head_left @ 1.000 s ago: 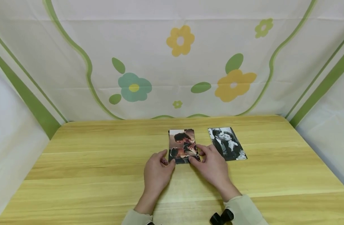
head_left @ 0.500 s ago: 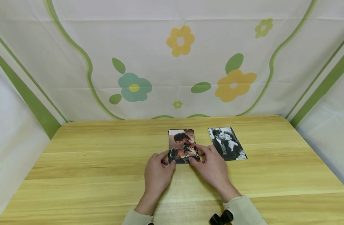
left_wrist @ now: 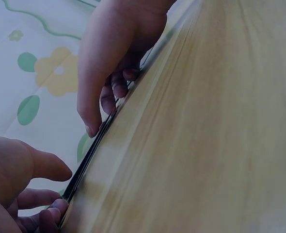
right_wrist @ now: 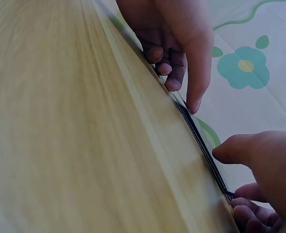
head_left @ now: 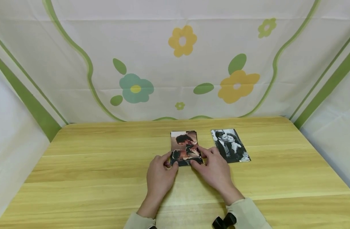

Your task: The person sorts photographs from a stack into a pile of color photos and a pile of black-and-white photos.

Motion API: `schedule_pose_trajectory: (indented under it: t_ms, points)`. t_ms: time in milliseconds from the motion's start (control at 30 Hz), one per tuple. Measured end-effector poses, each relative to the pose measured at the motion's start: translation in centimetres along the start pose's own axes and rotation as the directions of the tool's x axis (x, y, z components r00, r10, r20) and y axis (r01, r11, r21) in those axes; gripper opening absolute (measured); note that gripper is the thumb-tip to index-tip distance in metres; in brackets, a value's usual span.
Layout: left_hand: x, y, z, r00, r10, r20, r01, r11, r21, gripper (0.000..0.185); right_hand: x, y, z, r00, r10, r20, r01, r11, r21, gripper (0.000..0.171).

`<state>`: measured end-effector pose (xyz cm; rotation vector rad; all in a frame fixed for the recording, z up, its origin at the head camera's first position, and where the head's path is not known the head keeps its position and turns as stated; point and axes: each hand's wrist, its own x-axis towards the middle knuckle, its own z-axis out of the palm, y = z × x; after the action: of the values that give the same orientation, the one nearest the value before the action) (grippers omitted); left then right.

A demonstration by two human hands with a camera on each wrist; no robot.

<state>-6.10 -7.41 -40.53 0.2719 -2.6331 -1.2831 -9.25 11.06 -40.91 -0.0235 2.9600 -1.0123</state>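
— Two hands on what?
— Left hand [head_left: 159, 173] and right hand [head_left: 215, 168] both pinch the photo stack's [head_left: 185, 144] near corners, mid-tabletop [head_left: 92, 165].
— Anything else?
— Black-and-white photo [head_left: 230, 145], at its three o'clock.

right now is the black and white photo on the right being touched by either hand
No, the black and white photo lies apart on the table, while both the left hand and right hand hold the photo stack.

Bright even light; wrist views dim, blurred
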Motion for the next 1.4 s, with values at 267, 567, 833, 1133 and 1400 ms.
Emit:
schedule_pose_trajectory:
  t_ms: [267, 567, 833, 1133, 1400]
  points:
    - [0.1, -0.1, 0.1, 1.000, -0.017, -0.012, 0.017, 1.000, -0.022, 0.045, 0.0, 0.0, 0.0, 1.000, -0.002, -0.008, 0.002, 1.000, 0.011, 0.068]
    - [0.1, -0.1, 0.0, 0.999, -0.038, -0.007, 0.037, 0.995, -0.094, 0.045, -0.2, -0.2, -0.2, 1.000, -0.001, -0.013, 0.002, 0.998, 0.058, 0.066]
    - [0.1, 0.2, -0.4, 0.997, -0.075, 0.014, 0.076, 0.953, -0.294, 0.043, -0.2, -0.6, -0.7, 0.999, -0.008, -0.039, 0.017, 0.973, 0.232, 0.064]
    - [0.3, 0.4, -0.9, 0.995, -0.094, 0.032, 0.100, 0.911, -0.399, 0.039, -0.2, -0.9, -0.9, 0.999, -0.023, -0.036, 0.032, 0.956, 0.290, 0.064]
    - [0.1, 0.6, -1.2, 0.991, -0.129, 0.023, 0.126, 0.897, -0.423, 0.033, -0.5, -1.0, -1.0, 0.999, -0.020, -0.040, 0.031, 0.946, 0.323, 0.060]
